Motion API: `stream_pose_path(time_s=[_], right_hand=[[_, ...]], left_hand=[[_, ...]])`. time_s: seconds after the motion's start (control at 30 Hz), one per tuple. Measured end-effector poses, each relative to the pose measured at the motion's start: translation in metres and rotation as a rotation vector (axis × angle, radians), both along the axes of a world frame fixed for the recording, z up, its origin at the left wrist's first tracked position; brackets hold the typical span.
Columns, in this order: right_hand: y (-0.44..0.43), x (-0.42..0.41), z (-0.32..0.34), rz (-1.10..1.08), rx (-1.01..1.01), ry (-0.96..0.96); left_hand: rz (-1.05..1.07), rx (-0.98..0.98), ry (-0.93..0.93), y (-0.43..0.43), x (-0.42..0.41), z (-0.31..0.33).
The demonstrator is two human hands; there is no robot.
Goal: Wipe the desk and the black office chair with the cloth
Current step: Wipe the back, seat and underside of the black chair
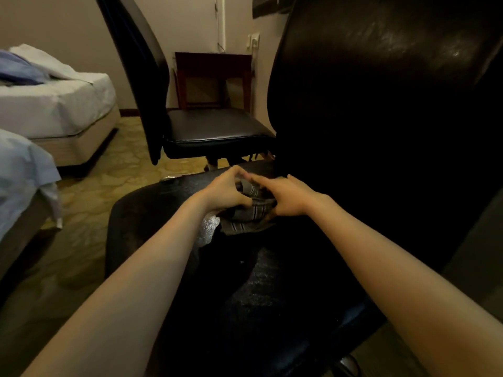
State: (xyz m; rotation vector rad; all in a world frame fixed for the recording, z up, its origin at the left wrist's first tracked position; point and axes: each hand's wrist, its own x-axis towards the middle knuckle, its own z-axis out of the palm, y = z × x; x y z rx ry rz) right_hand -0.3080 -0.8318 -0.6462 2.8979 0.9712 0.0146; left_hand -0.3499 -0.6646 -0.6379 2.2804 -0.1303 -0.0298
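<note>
A black office chair (381,110) fills the right and middle of the view, its tall backrest at the right and its seat (163,213) below. A grey striped cloth (249,213) lies bunched on the seat near the backrest. My left hand (227,190) grips the cloth from the left. My right hand (285,195) holds it from the right, its fingers curled into the fabric. The two hands nearly touch above the cloth, and they hide part of it.
A second black chair (215,126) stands just beyond the seat. Behind it is a dark wooden table (213,63) against the wall. Two beds (60,104) with white sheets stand at the left. Patterned carpet (114,170) lies between them and the chairs.
</note>
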Motion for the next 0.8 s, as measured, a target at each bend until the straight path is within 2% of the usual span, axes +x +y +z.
stream_pose_path(time_s=[0.1,0.13,0.17,0.2,0.27,0.37,0.5,0.63,0.7,0.8], right_hand=[[0.012,0.013,0.01,0.049,-0.039,-0.114],[0.016,0.018,0.015,0.045,-0.026,-0.166],[0.02,0.022,0.02,0.029,0.001,-0.216],[0.024,0.028,0.023,0.004,0.031,-0.246],[0.033,0.041,0.018,-0.046,0.074,-0.191],[0.047,0.052,-0.012,-0.049,0.008,0.069],[0.047,0.061,-0.023,-0.093,0.123,0.293],[0.056,0.067,-0.031,-0.162,0.123,0.18],[0.06,0.064,-0.031,-0.191,0.13,0.135],[0.058,0.063,-0.027,-0.186,0.166,0.142]], left_hand=[[0.092,-0.296,0.12,0.01,0.009,-0.001],[0.184,-0.375,0.096,0.015,0.012,-0.002],[0.282,-0.371,0.042,0.021,0.014,-0.004],[0.356,-0.276,0.007,0.029,0.017,-0.007],[0.4,-0.03,0.041,0.04,0.018,-0.014],[0.342,0.249,0.141,0.04,0.007,-0.021],[0.207,0.505,0.292,0.032,-0.01,-0.015],[0.063,0.728,0.54,0.022,-0.026,-0.018],[0.113,0.771,0.568,0.018,-0.033,-0.029],[0.221,0.759,0.514,0.018,-0.039,-0.038]])
